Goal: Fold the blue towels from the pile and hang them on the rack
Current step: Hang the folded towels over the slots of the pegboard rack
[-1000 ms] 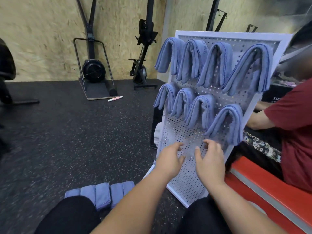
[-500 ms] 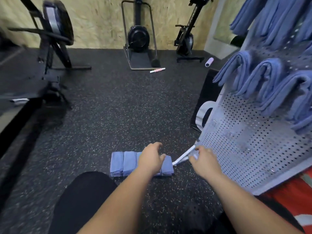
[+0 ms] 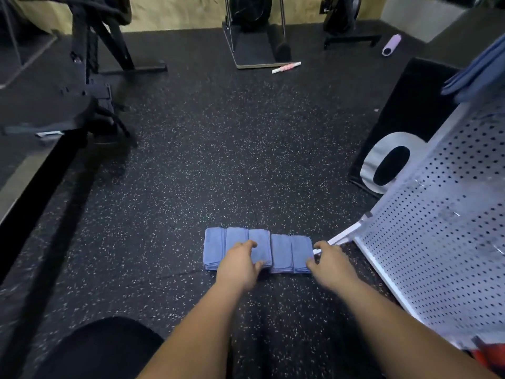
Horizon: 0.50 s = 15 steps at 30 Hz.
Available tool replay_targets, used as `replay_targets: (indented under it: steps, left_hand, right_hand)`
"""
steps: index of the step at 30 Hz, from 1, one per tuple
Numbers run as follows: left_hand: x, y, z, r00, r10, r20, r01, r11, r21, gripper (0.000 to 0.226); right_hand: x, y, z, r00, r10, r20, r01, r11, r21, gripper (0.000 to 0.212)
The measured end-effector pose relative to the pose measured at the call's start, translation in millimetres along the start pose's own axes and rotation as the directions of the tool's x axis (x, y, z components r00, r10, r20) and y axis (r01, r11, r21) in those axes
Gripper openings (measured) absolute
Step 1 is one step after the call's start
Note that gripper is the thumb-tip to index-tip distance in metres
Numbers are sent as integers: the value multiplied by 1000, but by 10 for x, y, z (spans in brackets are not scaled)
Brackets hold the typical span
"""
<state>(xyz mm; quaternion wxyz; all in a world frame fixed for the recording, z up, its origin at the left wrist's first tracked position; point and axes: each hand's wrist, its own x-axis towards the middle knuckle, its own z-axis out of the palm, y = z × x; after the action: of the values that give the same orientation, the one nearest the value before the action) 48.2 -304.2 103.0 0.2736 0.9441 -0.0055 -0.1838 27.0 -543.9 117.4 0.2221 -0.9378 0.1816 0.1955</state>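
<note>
The left grip [image 3: 240,265] was curled down over the row of blue towels [image 3: 281,253]. Its fingers lay on top of the third folded stack from the row's left end, and its thumb was tucked against that stack's near edge, so it was grasping that stack. The right grip [image 3: 328,262] sat at the row's right end, with its thumb touching the near corner of the last stack and its fingers bent past the far corner. I cannot tell whether it had actually clamped on.

In the head view, the row lay flat on the speckled floor [image 3: 191,173]: five narrow folded stacks side by side, edges touching. The rack [image 3: 437,242], a white perforated panel, leaned just right of the row, and its white foot [image 3: 345,236] almost met the row's right end. One hung towel [image 3: 481,75] showed at the panel's upper edge, up and to the right of the row.

The step looked like lifting one stack out of the row. To do it well, the thumb likely needed to slide fully under the chosen stack so all its layers rose together. The other grip could steady the neighbouring stacks, because touching edges tend to drag each other. Lifting straight up before swinging right would probably keep the cloth clear of the foot.
</note>
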Motion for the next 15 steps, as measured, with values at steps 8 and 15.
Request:
replay_targets:
  steps: [8,15]
  left_hand:
    - [507,-318,203,997,-76,24,76,997,8,56]
    - [993,-497,521,992,-105,73,104,995,7,58]
  right_hand:
    - [630,-399,474,988,-79,132,88,994,-67,62]
    - [1249,-647,916,973,-109,204,132,985,-108,62]
